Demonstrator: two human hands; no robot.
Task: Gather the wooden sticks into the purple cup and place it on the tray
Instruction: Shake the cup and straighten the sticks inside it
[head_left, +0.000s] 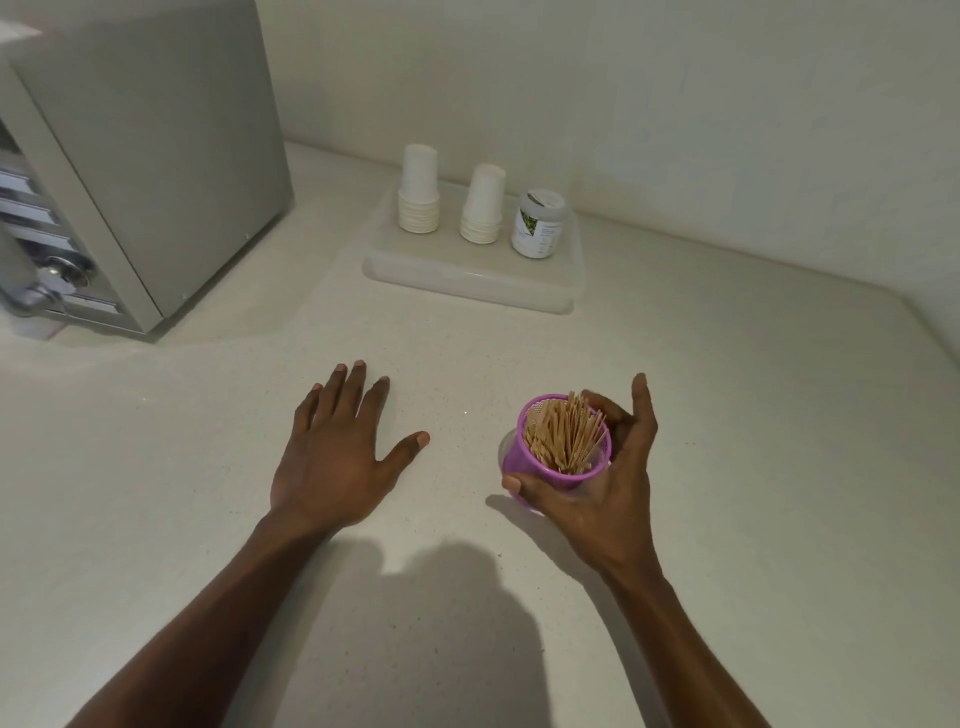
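The purple cup (524, 457) stands near the middle of the counter, full of wooden sticks (566, 434) that lean to the right. My right hand (608, 467) wraps around the cup from its right side, thumb on the near rim and fingers behind it. My left hand (337, 441) lies flat on the counter to the left of the cup, fingers spread, holding nothing. The white tray (467, 283) sits farther back against the wall.
On the tray stand two stacks of white paper cups (418, 189) (483, 205) and a small jar (537, 223). A grey metal appliance (150, 156) fills the back left. The counter's edge runs along the right side.
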